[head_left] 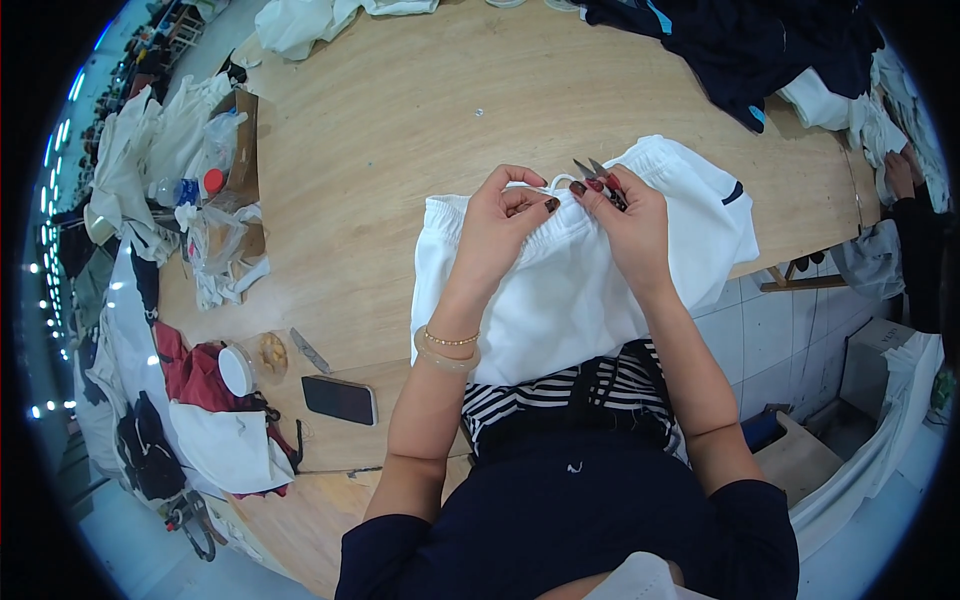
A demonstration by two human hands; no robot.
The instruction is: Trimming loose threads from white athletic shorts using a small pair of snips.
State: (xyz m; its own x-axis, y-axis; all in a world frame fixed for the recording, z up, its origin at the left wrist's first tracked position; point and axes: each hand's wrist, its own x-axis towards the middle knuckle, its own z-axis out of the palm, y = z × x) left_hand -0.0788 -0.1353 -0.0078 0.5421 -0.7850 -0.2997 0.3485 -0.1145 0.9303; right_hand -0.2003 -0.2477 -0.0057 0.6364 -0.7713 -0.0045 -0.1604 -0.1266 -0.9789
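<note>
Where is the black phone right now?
In the head view, the black phone lies flat on the wooden table, to the person's left, just outside the left forearm. A clear jar with a white lid sits close beside it.

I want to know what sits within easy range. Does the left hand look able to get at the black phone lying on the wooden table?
Probably yes: the black phone lies bare on the wooden table beside the left forearm, nothing covering it, though the left hand now pinches the white garment.
</note>
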